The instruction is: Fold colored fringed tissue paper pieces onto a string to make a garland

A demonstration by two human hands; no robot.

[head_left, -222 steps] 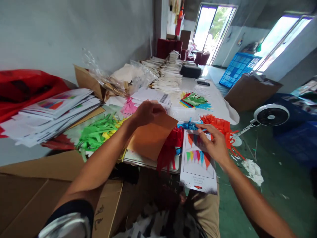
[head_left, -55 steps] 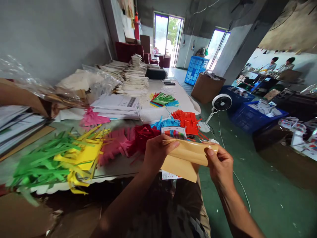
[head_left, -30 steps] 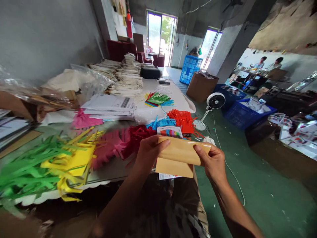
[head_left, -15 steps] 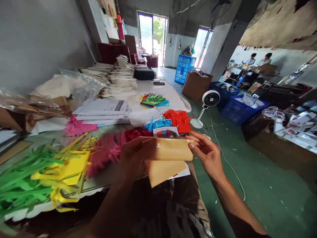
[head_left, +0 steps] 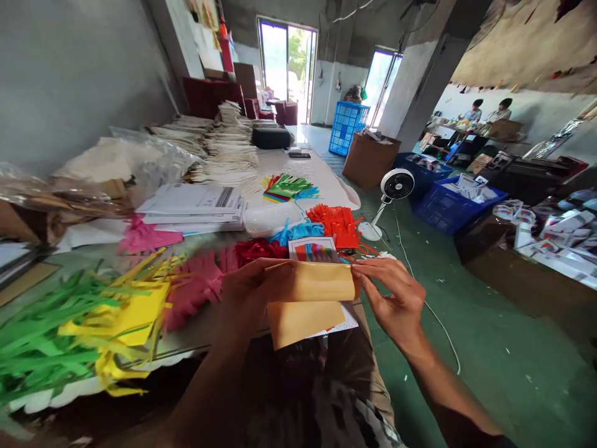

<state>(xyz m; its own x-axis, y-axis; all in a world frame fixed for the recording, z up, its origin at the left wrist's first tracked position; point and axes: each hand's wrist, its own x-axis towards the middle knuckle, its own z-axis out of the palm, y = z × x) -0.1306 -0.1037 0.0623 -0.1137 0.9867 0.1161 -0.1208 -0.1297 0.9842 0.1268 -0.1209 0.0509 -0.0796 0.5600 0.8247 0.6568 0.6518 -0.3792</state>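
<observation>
Between my hands is a glossy tan sheet of paper (head_left: pixel 321 281), its upper part bent over in a curve and a lower flap hanging toward my lap. My left hand (head_left: pixel 247 289) grips its left end, with the fingers in shadow. At the right end, my right hand (head_left: pixel 394 289) pinches the upper corner between thumb and fingers. Partly beneath the flap lies a white speckled sheet (head_left: pixel 349 318). Just beyond the fold is a printed card (head_left: pixel 311 249) with a dark border. Red fringed paper (head_left: pixel 338 225) and blue fringed paper (head_left: pixel 298 233) lie behind it.
Green strips (head_left: pixel 41 336), yellow fringed paper (head_left: pixel 144 311) and pink fringed paper (head_left: pixel 198 289) cover the table's left side. Stacked white packets (head_left: pixel 196 208) sit farther back. A white fan (head_left: pixel 396 185) stands on the floor at right, near blue crates (head_left: pixel 443 208).
My right hand has shifted slightly left along the tan sheet's upper edge, its fingers now closer together. The lower flap has swung a little to the left.
</observation>
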